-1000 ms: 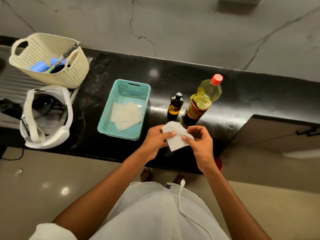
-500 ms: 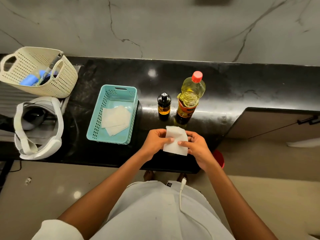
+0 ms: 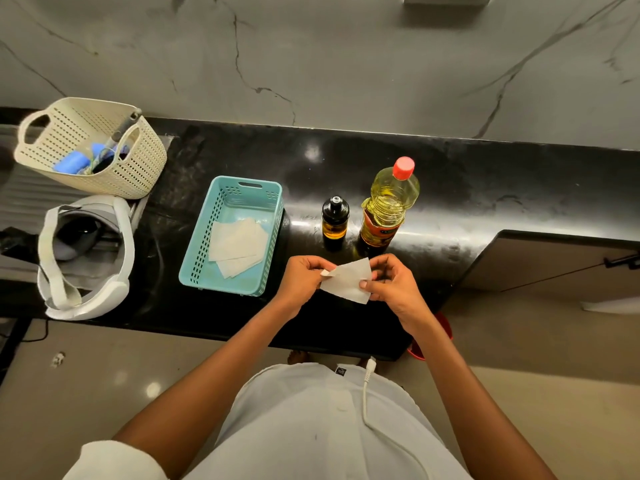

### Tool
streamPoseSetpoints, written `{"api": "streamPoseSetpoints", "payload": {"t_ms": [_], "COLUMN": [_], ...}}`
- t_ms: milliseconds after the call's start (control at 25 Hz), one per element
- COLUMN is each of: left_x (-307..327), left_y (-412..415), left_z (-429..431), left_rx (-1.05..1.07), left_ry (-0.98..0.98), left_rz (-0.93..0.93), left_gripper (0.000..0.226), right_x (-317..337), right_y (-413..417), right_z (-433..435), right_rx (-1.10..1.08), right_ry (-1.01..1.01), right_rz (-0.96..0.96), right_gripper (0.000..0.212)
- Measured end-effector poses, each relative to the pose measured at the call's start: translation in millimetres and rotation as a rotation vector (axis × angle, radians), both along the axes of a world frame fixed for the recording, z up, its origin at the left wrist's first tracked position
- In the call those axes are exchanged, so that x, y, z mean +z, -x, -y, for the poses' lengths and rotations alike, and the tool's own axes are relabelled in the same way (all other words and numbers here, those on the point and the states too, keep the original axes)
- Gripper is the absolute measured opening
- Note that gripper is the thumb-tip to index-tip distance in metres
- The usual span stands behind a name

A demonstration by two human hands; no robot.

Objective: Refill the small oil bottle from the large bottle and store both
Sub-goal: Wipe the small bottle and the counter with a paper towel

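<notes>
At counter front edge, left hand + right hand pinch paper sheet; w/ loose fold, oil could miss small bottle.

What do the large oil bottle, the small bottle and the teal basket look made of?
Large oil bottle: probably clear plastic, ribbed, oil showing through. Small bottle: dark, glossy; glass or plastic, unclear. Teal basket: moulded matte plastic, slotted walls.

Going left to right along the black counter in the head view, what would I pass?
Cream basket → teal tray → small dark bottle → large oil bottle. The paper held by the left hand and right hand overlaps the bottles, so it is left out.
</notes>
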State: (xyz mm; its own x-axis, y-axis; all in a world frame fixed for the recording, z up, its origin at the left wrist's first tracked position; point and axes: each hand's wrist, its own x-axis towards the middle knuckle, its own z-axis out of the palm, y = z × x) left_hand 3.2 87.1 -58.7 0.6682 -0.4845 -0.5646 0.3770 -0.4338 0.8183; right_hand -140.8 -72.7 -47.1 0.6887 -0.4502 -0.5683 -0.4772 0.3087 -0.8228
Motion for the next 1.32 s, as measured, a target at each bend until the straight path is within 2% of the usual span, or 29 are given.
{"api": "streamPoseSetpoints", "payload": {"t_ms": [80,200,320,400,480,560,600,640,720,760,800,920,1000,1080,1160,1240,1320], "left_x": [2.6,7.8,10.2,11.0,10.8,8.9,7.5,6.6,6.0,6.0,6.8,10.5,7.7,2.6,1.2,0.7,-0.8], "left_y": [-0.4,-1.8,-1.3,-0.1,-1.0,-4.1,-5.9,-7.8,-10.6,-12.2,-13.2,-20.0,-33.1,-51.0,-64.4,-73.6,-79.0], "left_z": [-1.3,-2.7,-2.5,-2.1,-3.4,-3.7,-3.2,-2.2,0.7,2.0,2.8,5.7,13.1,27.0,42.2,54.6,61.1], "left_rx": [0.009,0.023,0.038,0.03,0.01,-0.014,-0.027,-0.041,-0.066,-0.069,-0.065,-0.04,-0.019,-0.047,-0.125,-0.191,-0.24], "left_ry": [0.048,0.119,0.129,0.136,0.155,0.176,0.185,0.196,0.202,0.2,0.198,0.179,0.081,-0.049,-0.095,-0.062,-0.01], "left_rz": [-0.017,-0.061,-0.049,-0.005,0.073,0.158,0.198,0.238,0.302,0.316,0.315,0.267,0.296,0.349,0.387,0.49,0.607], "left_gripper": [0.02,0.018,0.016,0.024,0.036,0.044,0.046,0.048,0.048,0.046,0.043,0.038,0.049,0.078,0.106,0.112,0.101], "right_x": [0.3,-0.6,-1.4,-2.7,-1.0,1.7,3.5,5.8,7.1,8.9,10.0,10.4,8.3,11.5,17.4,23.4,25.0], "right_y": [-0.7,-2.8,-3.1,1.2,4.0,-1.6,-6.6,-12.2,-22.0,-26.3,-29.1,-31.1,-32.8,-37.7,-46.1,-58.0,-71.7], "right_z": [1.0,-2.8,-5.8,-4.7,-0.4,3.1,4.5,5.0,2.6,1.0,-0.1,-1.0,0.3,-1.4,-10.7,-22.3,-31.5], "right_rx": [0.002,-0.107,-0.169,-0.216,-0.35,-0.393,-0.309,-0.131,0.229,0.305,0.306,0.095,-0.144,-0.342,-0.451,-0.508,-0.532], "right_ry": [-0.005,-0.024,-0.032,-0.05,-0.077,-0.043,0.013,0.069,0.168,0.183,0.166,0.018,0.002,0.054,0.226,0.433,0.573], "right_rz": [0.034,0.093,0.122,0.181,0.261,0.285,0.245,0.197,0.087,0.052,0.052,0.08,0.041,0.024,0.04,0.076,0.13], "right_gripper": [0.025,0.014,0.018,0.024,0.03,0.029,0.02,0.018,0.05,0.054,0.049,0.021,0.008,0.012,0.025,0.035,0.04]}}
